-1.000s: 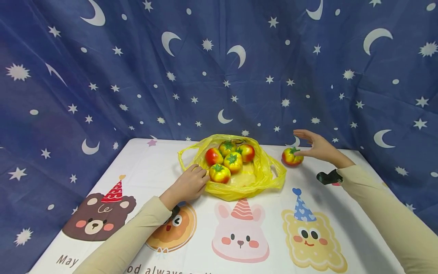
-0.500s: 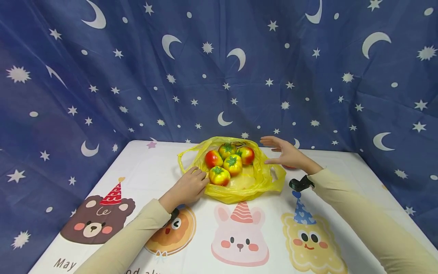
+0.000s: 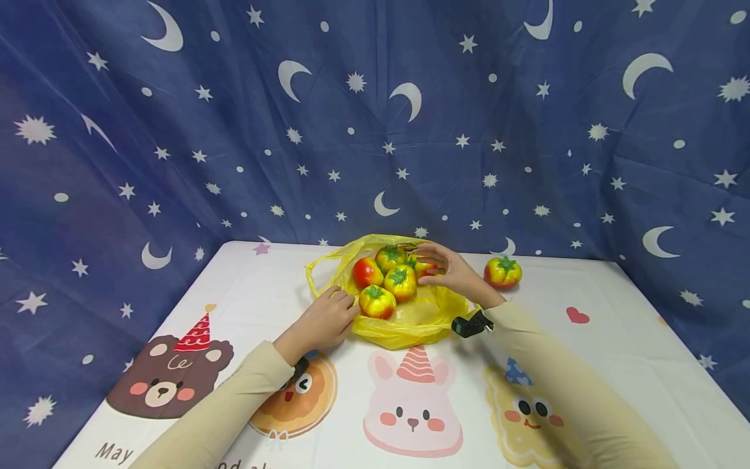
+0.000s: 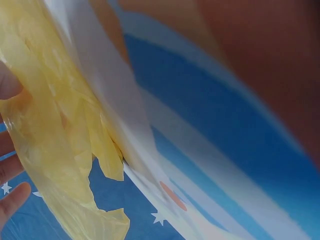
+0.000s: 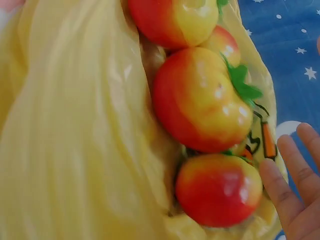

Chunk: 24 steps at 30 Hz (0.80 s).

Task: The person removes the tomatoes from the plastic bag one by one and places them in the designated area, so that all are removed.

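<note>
Yellow bag (image 3: 398,336) (landmark) lies on bench (image 3: 258,280), mouth upward, film slumped round five tomatoes (image 3: 401,284); pliable walls presumably corral cluster. Left grip (image 3: 324,319) pinches bag's left rim between thumb and fingers, probably steadying thin film so mouth gapes. Right grip (image 3: 454,273) empty, fingers spread over bag's right interior, near rightmost of five; contact uncertain. Sixth tomato (image 3: 502,273) sits outside bag, near its right side.
</note>
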Tool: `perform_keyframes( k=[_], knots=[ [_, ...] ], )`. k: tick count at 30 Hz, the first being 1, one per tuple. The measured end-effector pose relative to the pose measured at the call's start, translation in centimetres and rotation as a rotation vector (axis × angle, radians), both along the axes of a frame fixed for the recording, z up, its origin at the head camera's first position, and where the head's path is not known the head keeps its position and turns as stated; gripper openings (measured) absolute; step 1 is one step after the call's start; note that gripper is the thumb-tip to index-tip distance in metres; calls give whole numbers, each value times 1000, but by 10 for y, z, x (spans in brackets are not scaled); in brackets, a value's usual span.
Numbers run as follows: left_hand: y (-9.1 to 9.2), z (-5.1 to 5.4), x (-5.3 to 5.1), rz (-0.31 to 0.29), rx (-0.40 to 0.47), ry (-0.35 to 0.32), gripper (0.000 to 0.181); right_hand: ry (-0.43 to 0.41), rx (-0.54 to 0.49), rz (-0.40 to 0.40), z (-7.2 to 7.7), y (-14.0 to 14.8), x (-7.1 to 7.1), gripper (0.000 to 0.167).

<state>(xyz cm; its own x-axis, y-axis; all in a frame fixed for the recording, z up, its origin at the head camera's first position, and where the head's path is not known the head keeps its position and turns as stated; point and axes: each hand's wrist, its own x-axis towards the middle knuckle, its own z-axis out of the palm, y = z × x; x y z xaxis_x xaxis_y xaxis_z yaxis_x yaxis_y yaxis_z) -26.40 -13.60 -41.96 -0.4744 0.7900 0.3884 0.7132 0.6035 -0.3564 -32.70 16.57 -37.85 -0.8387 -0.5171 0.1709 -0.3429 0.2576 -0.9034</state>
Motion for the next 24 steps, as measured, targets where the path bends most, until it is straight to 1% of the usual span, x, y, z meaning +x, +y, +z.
perform_keyframes(
  k=[2, 5, 9, 12, 16, 24],
  knots=[
    [0, 0, 0, 1, -6, 3, 5, -22, -34, 6, -5, -4, -2, 63],
    [0, -1, 0, 2, -8, 8, 6, -20, -59, 18, -13, -8, -5, 61],
    [0, 0, 0, 6, -8, 8, 5, -31, -81, 17, -19, -11, -6, 60],
    [1, 1, 1, 12, -12, -3, 5, -46, -68, 3, -22, -11, -5, 60],
    [1, 1, 1, 17, -20, -17, 6, -47, -31, -14, -25, -12, -5, 60],
    [0, -2, -1, 11, -12, -13, 5, -17, 21, -43, -27, -8, -3, 55]
  ],
)
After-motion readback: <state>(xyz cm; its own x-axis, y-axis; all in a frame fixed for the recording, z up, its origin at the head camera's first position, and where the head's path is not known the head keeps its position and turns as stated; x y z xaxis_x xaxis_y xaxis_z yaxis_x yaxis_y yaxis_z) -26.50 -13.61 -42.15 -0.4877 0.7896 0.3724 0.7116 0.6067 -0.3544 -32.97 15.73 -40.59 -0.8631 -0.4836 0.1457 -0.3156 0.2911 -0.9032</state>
